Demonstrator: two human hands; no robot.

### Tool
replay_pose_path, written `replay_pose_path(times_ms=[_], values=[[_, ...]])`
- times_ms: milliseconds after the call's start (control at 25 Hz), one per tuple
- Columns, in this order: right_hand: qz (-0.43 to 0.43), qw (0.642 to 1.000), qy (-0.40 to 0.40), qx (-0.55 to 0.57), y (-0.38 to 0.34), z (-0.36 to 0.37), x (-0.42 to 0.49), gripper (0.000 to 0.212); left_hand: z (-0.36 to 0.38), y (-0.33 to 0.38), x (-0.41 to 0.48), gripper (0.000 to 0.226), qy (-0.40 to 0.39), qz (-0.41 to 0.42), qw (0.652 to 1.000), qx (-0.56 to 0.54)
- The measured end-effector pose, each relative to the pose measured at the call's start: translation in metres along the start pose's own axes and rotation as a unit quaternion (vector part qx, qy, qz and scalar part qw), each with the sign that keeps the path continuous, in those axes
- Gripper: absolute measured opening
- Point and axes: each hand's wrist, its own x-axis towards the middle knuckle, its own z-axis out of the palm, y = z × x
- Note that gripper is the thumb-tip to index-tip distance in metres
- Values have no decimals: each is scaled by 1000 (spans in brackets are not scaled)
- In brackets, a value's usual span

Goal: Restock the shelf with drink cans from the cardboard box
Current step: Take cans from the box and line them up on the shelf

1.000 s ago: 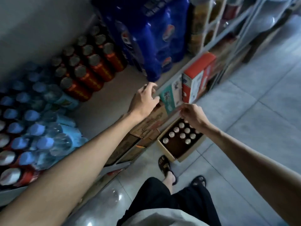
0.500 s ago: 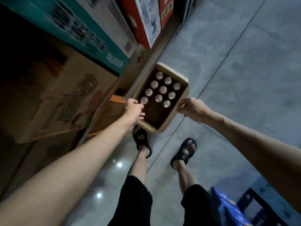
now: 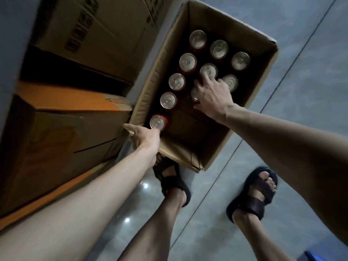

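- Left hand (image 3: pixel 145 138): bare, and back from its fingers the wrist and forearm are bare too.
- Right hand (image 3: pixel 212 95): bare, with a bare forearm behind the fingers and tendons ridged at the wrist.
- Left sandal (image 3: pixel 170 178): just below the left fingers; dark, open, with broad straps.
- Right sandal (image 3: pixel 254 194): well below the right fingers; dark and glossy, with two wide straps, a thick sole and the toes showing.
- Lower legs (image 3: pixel 162 219): bare above both sandals.
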Motion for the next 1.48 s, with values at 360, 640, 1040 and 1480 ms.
replay_pose_path(times_ms=[360, 640, 1040, 1480], values=[[-102, 981, 104, -130, -6, 16, 4, 35, 5, -1, 8, 112, -20, 7, 997, 72], [-40, 989, 95, 108, -6, -36, -23, 53, -25, 8, -20, 109, -51, 23, 998, 42], [96, 716, -8, 692, 64, -316, -161, 54, -151, 127, -243, 81, -243, 396, 881, 94], [-3, 761, -46, 647, 22, -656, -315, 60, -413, 183, -516, 56, -278, 426, 858, 69]])
